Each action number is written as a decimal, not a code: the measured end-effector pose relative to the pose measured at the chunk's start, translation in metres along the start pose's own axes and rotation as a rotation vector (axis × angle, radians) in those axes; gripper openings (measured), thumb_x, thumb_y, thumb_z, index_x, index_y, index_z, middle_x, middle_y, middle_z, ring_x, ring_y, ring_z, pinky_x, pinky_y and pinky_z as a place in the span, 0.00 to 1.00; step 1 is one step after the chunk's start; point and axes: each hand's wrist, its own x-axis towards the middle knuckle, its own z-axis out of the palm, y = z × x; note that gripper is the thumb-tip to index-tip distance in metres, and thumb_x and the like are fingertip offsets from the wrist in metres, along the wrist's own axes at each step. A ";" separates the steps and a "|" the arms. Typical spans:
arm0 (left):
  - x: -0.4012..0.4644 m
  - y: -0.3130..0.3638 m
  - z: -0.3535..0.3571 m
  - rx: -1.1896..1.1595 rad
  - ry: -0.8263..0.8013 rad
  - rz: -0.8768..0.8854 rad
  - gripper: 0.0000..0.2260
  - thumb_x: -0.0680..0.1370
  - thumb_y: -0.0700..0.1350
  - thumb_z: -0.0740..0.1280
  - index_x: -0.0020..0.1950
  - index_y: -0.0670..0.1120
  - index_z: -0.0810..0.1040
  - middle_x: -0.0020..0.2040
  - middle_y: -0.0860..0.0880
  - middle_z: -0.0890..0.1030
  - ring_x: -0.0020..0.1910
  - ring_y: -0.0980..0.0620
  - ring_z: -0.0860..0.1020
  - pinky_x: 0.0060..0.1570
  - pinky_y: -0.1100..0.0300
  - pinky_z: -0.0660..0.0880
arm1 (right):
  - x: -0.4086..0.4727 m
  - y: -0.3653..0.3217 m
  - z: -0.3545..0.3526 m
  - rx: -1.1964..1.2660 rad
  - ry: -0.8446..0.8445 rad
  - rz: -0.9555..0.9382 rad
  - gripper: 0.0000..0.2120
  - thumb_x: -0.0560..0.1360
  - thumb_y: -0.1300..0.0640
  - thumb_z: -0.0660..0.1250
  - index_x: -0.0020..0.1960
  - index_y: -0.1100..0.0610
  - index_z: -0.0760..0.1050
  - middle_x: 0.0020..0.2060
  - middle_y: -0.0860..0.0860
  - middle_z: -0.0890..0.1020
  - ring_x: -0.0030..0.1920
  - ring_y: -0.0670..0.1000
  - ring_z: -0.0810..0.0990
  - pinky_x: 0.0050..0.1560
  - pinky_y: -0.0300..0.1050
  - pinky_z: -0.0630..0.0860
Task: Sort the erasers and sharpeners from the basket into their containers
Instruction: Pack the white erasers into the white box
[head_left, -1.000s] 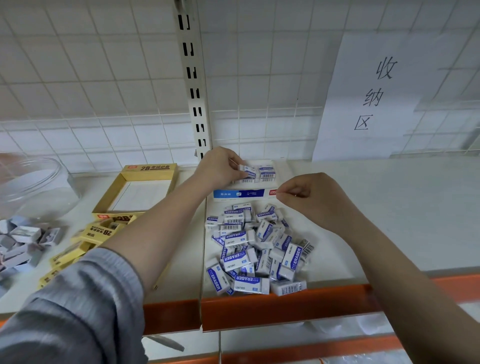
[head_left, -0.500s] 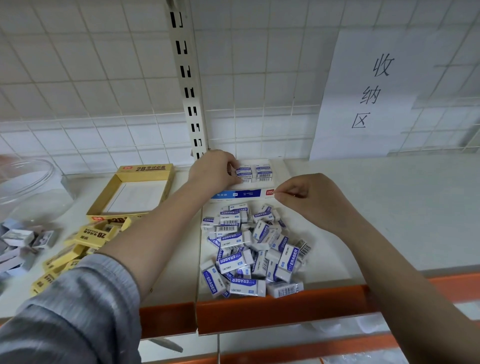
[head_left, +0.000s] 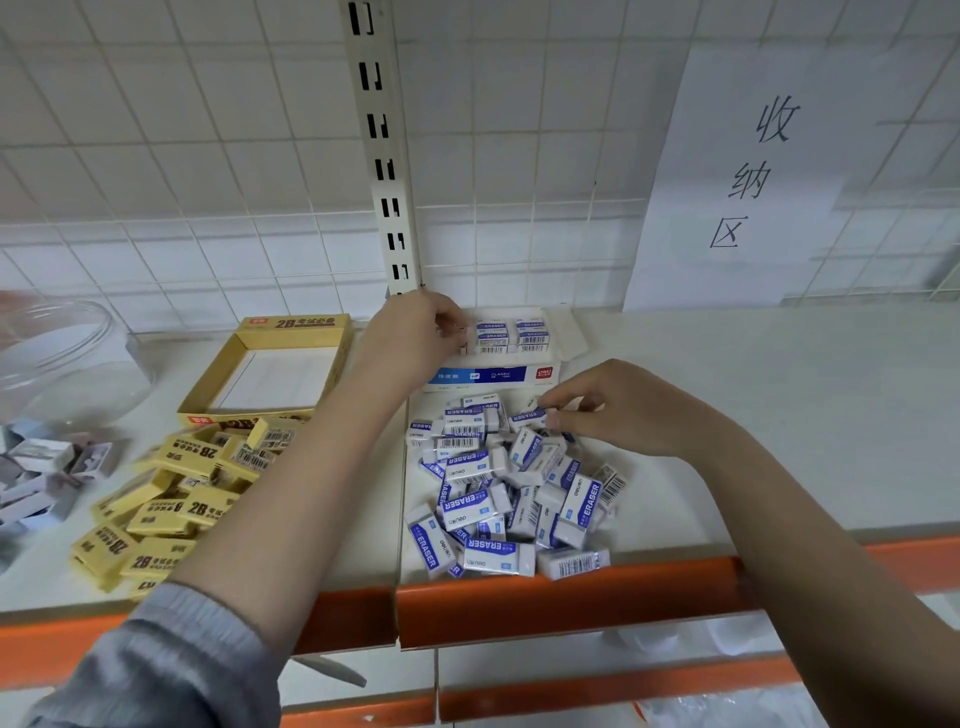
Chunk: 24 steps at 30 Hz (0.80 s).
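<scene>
A heap of white-and-blue erasers (head_left: 511, 483) lies on the white shelf. Behind it stands a white-and-blue eraser box (head_left: 493, 374) holding a few erasers (head_left: 511, 335) in a row. My left hand (head_left: 415, 338) is at the box's left side, its fingertips pinching an eraser into the row. My right hand (head_left: 613, 405) hovers over the heap's far edge and pinches one blue-and-white eraser (head_left: 530, 417) between thumb and fingers. Yellow 2B erasers (head_left: 171, 499) are scattered on the left in front of an open yellow box (head_left: 280, 332).
A clear glass bowl (head_left: 57, 358) sits at far left, with grey sharpeners (head_left: 47, 467) in front of it. An orange rail (head_left: 561, 603) edges the shelf. A paper sign (head_left: 753, 171) hangs on the wire-grid back wall; a slotted upright (head_left: 382, 145) rises behind the box.
My right hand has dropped from beside the box to the heap's far edge and taken hold of an eraser. My left hand stays at the box.
</scene>
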 end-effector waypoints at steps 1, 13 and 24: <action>-0.005 -0.001 -0.002 -0.016 0.004 0.006 0.06 0.76 0.41 0.68 0.51 0.48 0.82 0.44 0.53 0.78 0.42 0.56 0.73 0.43 0.63 0.69 | 0.000 -0.001 0.000 -0.012 -0.017 -0.006 0.13 0.75 0.53 0.68 0.59 0.51 0.80 0.46 0.41 0.80 0.39 0.31 0.75 0.40 0.21 0.67; -0.057 -0.002 -0.017 -0.116 -0.010 -0.014 0.06 0.76 0.44 0.68 0.50 0.52 0.82 0.39 0.60 0.77 0.37 0.63 0.73 0.37 0.81 0.63 | -0.002 0.002 0.002 0.092 0.190 0.007 0.08 0.69 0.57 0.75 0.46 0.50 0.78 0.39 0.46 0.80 0.34 0.40 0.74 0.37 0.31 0.68; -0.087 0.003 -0.015 -0.146 -0.162 -0.067 0.11 0.74 0.52 0.69 0.56 0.53 0.81 0.42 0.58 0.76 0.40 0.63 0.73 0.37 0.75 0.65 | 0.000 -0.008 -0.006 0.534 0.292 0.070 0.04 0.76 0.60 0.66 0.46 0.52 0.75 0.40 0.49 0.84 0.32 0.39 0.80 0.31 0.35 0.68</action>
